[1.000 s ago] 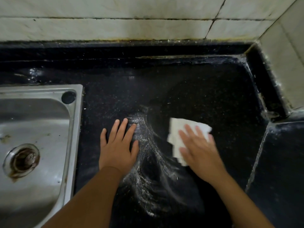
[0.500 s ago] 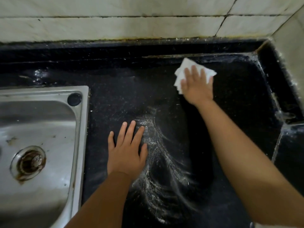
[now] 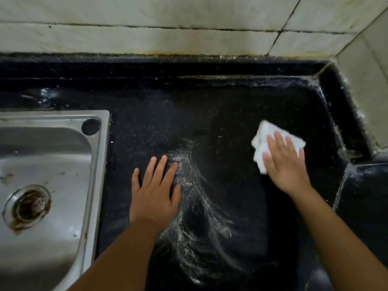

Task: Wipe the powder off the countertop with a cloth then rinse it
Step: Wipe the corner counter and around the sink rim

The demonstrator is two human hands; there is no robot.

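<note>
A folded white cloth (image 3: 262, 143) lies on the black countertop (image 3: 220, 122) at the right, and my right hand (image 3: 283, 162) presses flat on it with straight fingers. White powder (image 3: 195, 198) is smeared in curved streaks across the middle of the counter, running toward the front edge. My left hand (image 3: 155, 194) rests flat on the counter, fingers spread, its thumb side touching the left edge of the powder streaks.
A steel sink (image 3: 42, 185) with a rusty drain (image 3: 27, 206) is set in the counter at the left. A tiled wall (image 3: 168, 28) runs along the back and right. A raised black ledge (image 3: 352, 127) borders the right side, dusted with powder.
My right hand has drawn the cloth from the back of the counter toward me and to the right. My left hand has stayed in place.
</note>
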